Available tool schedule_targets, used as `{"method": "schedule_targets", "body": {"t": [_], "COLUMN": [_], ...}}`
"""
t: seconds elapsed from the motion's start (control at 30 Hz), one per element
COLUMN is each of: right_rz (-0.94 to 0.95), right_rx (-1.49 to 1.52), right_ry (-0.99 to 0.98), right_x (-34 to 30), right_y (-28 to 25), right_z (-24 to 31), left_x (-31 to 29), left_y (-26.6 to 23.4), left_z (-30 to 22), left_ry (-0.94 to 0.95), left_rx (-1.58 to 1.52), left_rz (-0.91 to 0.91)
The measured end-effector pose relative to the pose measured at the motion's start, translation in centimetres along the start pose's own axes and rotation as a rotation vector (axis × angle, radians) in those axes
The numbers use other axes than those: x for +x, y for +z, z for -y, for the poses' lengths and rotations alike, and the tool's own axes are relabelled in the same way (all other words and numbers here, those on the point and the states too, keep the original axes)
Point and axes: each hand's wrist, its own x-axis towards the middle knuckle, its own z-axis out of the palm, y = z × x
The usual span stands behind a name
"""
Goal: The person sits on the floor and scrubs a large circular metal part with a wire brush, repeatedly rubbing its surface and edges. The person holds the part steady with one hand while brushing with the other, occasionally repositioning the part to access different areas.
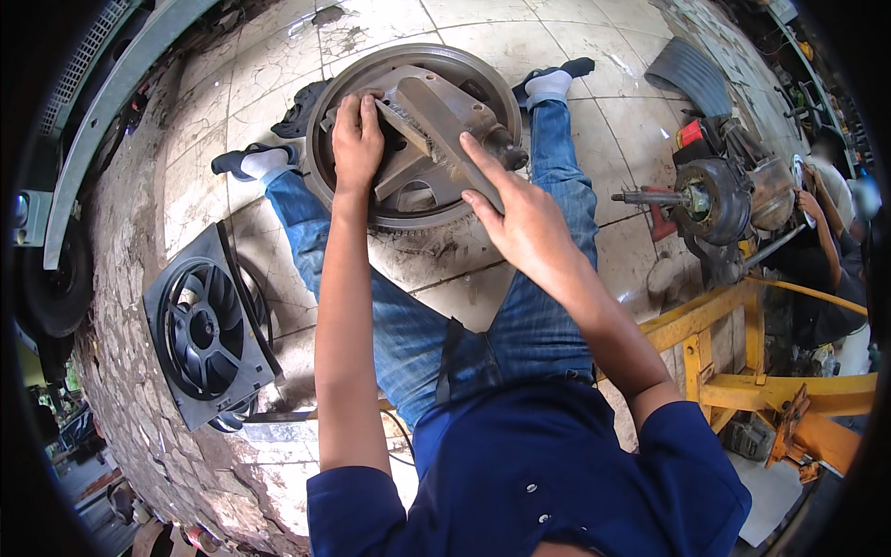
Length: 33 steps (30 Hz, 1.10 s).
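Grey metal drum on the tiled floor, between denim-clad legs.
Left hand rests on its left-hand metalwork, fingers together, grip unclear; right hand clasps a dark brush-like tool.

Head camera: left of two side-by-side fisheyes, head-worn, looking from above
Facing: down past blue shirt and jeans onto tiled floor
Shirt: nearest the lens
Metal wheel: farther off
Floor: its left edge bowed by the wide lens
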Motion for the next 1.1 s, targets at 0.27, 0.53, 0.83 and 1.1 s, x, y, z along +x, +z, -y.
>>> {"method": "schedule_targets", "body": {"t": [0.27,0.53,0.83,1.1], "right_rz": [0.011,0.027,0.253,0.287], "right_rx": [-0.013,-0.014,-0.021,-0.158], "right_ry": [0.102,0.156,0.197,-0.017], "right_x": [1.5,3.2,5.4,8.2], "right_y": [-1.3,-2.5,-4.5,-3.8], "right_z": [-0.5,-2.8,-0.7,1.5], "left_x": [-0.2,2.1,1.7,1.4], "left_y": [0.0,-0.6,-1.2,-1.2], "left_z": [-0.2,0.6,5.4,5.2], "left_ry": [-0.007,0.315,0.114,0.148], "left_rx": [-0.043,0.55,0.549,0.533], "left_rz": [0.013,-0.267,-0.105,-0.125]}}
